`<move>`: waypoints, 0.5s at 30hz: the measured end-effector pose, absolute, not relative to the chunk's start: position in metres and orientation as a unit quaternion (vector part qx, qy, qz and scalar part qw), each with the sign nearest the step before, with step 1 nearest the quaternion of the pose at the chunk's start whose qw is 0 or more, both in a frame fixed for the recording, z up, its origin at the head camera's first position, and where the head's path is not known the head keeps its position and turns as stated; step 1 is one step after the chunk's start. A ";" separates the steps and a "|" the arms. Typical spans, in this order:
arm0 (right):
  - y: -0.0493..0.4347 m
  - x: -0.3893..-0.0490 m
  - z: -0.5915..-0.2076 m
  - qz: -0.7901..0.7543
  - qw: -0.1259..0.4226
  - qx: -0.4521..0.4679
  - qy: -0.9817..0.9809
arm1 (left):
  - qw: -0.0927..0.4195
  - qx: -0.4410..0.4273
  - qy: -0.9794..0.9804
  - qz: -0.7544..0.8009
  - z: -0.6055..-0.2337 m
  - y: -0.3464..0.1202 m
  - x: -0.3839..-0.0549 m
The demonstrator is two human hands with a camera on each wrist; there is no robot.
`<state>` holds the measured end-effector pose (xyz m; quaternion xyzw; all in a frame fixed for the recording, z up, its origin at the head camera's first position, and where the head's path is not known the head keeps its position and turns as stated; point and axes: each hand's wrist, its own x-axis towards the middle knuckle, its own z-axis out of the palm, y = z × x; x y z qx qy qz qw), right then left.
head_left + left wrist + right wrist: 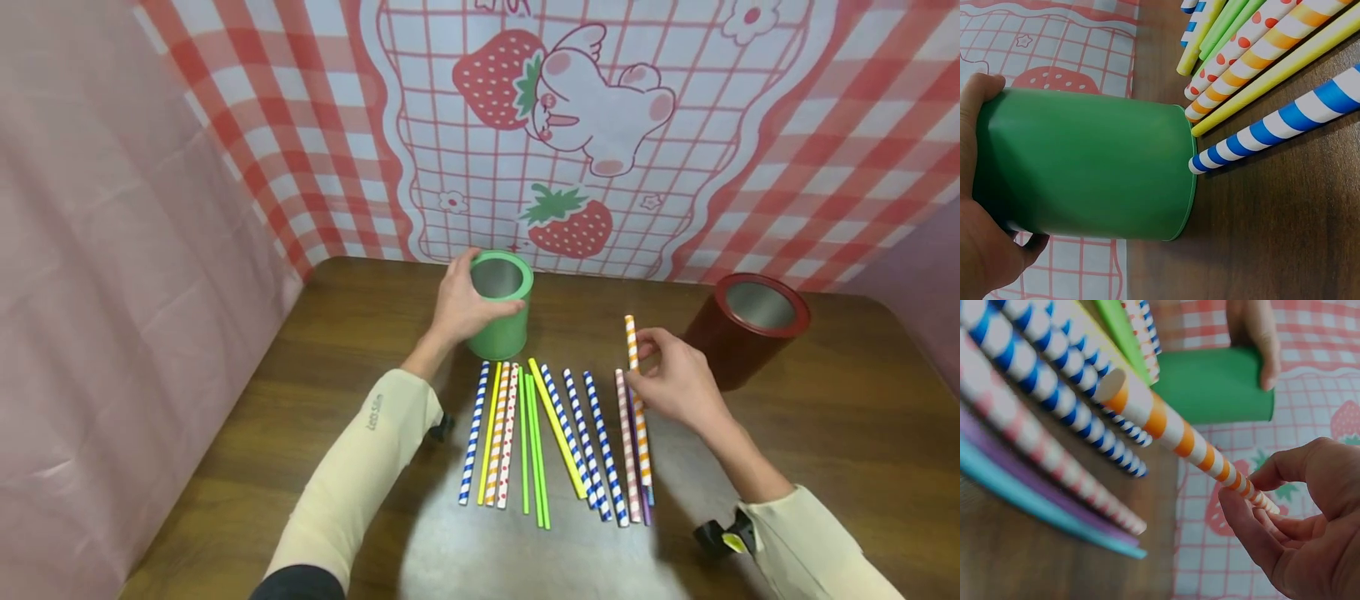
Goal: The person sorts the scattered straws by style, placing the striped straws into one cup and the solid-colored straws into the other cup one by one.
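My left hand point(459, 302) grips a green can point(501, 335) by its upper part, thumb and fingers spread on opposite sides; the can stands upright with its top uncovered. Between thumb and fingertips my right hand point(681, 382) pinches an orange-and-white striped paper straw point(1163, 422). In the right wrist view this straw is raised over the others. Just beneath it lie a pink-striped straw point(1054, 456), a purple straw point(1041, 481) and a light blue straw point(1022, 503).
Across the table point(337, 350) lies a row of straws: blue-striped point(474, 433), yellow point(557, 425), red-dotted point(507, 433) and green point(523, 442) among them. A dark red can point(738, 333) stands behind the right hand. A checkered strawberry cloth point(480, 167) hangs at the back.
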<state>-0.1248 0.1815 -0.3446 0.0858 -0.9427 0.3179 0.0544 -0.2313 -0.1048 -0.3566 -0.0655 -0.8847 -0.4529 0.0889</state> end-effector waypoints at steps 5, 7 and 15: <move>0.165 -0.135 -0.326 0.334 0.088 0.099 -0.933 | 0.091 -0.065 -0.885 -0.453 -0.358 -0.104 -0.232; 0.158 -0.139 -0.318 0.344 0.095 0.101 -0.929 | 0.090 -0.063 -0.885 -0.453 -0.358 -0.104 -0.232; 0.129 -0.160 -0.283 0.386 0.122 0.108 -0.908 | 0.098 -0.060 -0.885 -0.451 -0.357 -0.104 -0.232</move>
